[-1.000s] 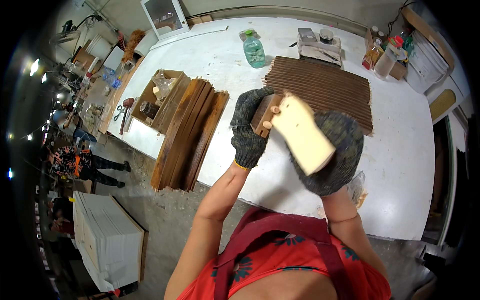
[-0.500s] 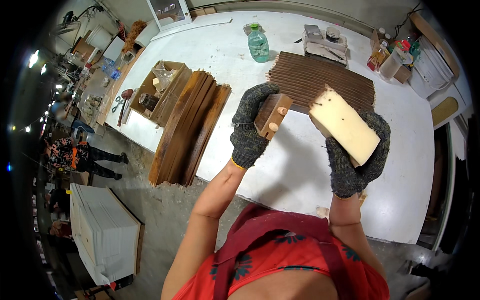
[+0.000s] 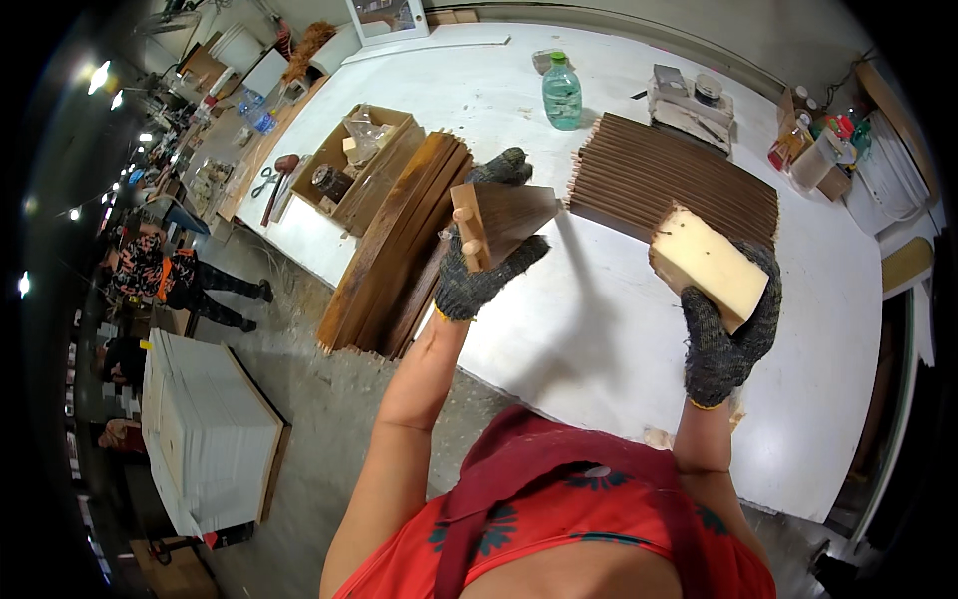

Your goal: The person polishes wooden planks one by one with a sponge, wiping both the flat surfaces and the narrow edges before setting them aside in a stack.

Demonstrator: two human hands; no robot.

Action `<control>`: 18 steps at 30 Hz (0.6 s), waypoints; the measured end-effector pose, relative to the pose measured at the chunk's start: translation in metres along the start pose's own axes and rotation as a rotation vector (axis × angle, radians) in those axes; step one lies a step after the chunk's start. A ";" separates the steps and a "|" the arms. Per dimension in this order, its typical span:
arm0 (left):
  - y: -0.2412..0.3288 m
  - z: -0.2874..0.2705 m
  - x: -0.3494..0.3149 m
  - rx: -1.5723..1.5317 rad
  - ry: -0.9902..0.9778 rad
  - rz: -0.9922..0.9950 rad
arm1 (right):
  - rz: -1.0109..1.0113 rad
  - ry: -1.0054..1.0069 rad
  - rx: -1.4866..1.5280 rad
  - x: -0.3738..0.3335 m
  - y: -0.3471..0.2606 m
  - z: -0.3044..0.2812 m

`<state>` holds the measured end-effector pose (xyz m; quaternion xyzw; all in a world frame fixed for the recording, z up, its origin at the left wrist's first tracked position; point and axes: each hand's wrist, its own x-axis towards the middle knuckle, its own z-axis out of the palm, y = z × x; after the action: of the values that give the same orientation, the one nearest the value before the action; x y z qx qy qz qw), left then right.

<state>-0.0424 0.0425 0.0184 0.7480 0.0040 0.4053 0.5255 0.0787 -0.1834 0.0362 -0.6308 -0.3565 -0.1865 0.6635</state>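
Observation:
My left hand (image 3: 465,292), in a dark knit glove, holds a short brown wooden piece (image 3: 514,222) between its thumb and fingers. Light round dowels (image 3: 473,236) stick out of that piece's end, on the left. In my right hand (image 3: 733,344), gloved the same way, is a cream foam sponge block (image 3: 707,265) with a brown-stained far edge. A stack of long brown wooden strips (image 3: 394,250) lies just left of my left hand. Beyond the sponge, many brown slats (image 3: 669,175) lie side by side, apart from the wooden piece.
The white table (image 3: 579,339) carries a cardboard box (image 3: 344,190) of small items, a green-capped bottle (image 3: 562,95) and a pale block with tins (image 3: 691,110). Bottles (image 3: 813,150) crowd the right corner. White panels (image 3: 210,429) are stacked on the floor at left; a person (image 3: 170,270) stands beyond.
My left hand has moved left toward the strip stack, and its wooden piece has turned so the dowels point left. The right hand still grips the sponge. The whole view has shifted slightly.

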 end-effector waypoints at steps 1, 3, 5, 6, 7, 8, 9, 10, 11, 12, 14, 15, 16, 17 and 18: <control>0.000 0.000 -0.001 0.011 0.051 -0.014 | 0.043 0.015 0.068 0.000 -0.002 0.003; 0.003 -0.008 -0.001 0.201 0.055 0.017 | 0.028 0.009 0.061 -0.001 -0.001 0.006; 0.002 -0.013 0.001 0.497 0.098 0.067 | 0.007 -0.008 0.037 -0.001 -0.003 0.007; 0.001 -0.012 0.002 0.486 0.135 0.031 | -0.007 -0.019 0.019 -0.001 -0.003 0.007; 0.000 -0.011 0.004 0.474 0.171 -0.005 | -0.020 -0.029 -0.001 -0.001 -0.004 0.008; 0.000 -0.005 0.005 0.332 0.222 -0.042 | -0.024 -0.023 0.005 0.000 -0.004 0.009; 0.005 0.002 0.006 0.192 0.279 -0.074 | -0.025 -0.017 0.014 -0.001 -0.005 0.010; 0.004 0.005 0.004 0.206 0.284 -0.098 | -0.025 -0.011 0.021 -0.002 -0.006 0.012; 0.003 0.008 0.003 0.219 0.289 -0.122 | -0.052 -0.047 -0.024 0.000 -0.011 0.012; 0.002 0.012 0.001 0.229 0.291 -0.148 | -0.078 -0.083 -0.073 0.004 -0.019 0.012; 0.004 0.023 -0.002 0.344 0.358 -0.048 | -0.130 -0.145 -0.209 -0.002 -0.019 0.012; 0.002 0.026 -0.003 0.387 0.373 -0.022 | -0.158 -0.166 -0.294 -0.010 -0.015 0.012; -0.002 0.032 -0.004 0.423 0.387 -0.028 | -0.196 -0.227 -0.360 -0.016 -0.012 0.011; -0.006 0.037 -0.006 0.459 0.401 -0.035 | -0.236 -0.291 -0.393 -0.022 -0.013 0.012; -0.010 0.041 -0.009 0.501 0.419 -0.042 | -0.284 -0.388 -0.381 -0.028 -0.017 0.014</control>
<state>-0.0192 0.0113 0.0004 0.7543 0.2272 0.5256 0.3212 0.0449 -0.1782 0.0272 -0.7114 -0.5198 -0.2171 0.4202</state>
